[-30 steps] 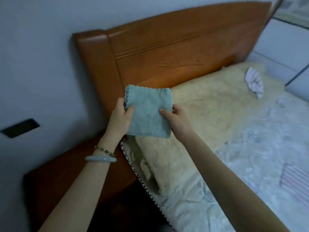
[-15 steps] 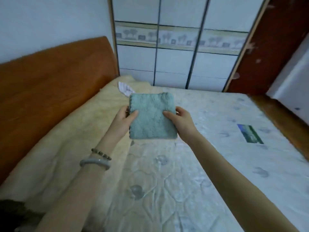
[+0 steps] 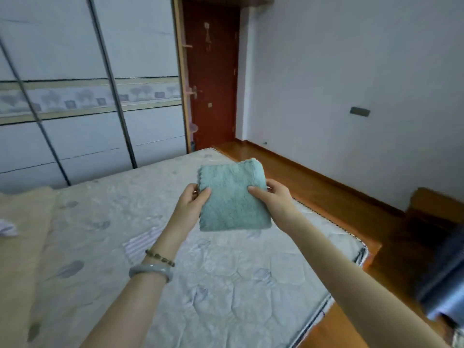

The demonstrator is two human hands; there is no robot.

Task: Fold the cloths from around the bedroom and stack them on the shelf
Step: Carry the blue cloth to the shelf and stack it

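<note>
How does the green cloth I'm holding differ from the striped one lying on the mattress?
The green cloth is plain and fluffy; the striped cloth is pale with thin stripes. The green cloth is held up folded, pinched by the left hand and right hand; the striped cloth lies flat on the mattress, untouched, partly hidden behind the left forearm. Both are over the bed.

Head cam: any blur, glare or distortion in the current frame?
Head view: teal cloth, left hand and right hand fairly sharp at centre; dark object at the right edge smeared; wardrobe rails lean and bow, wide-angle; light dim and flat, no harsh glare.
</note>
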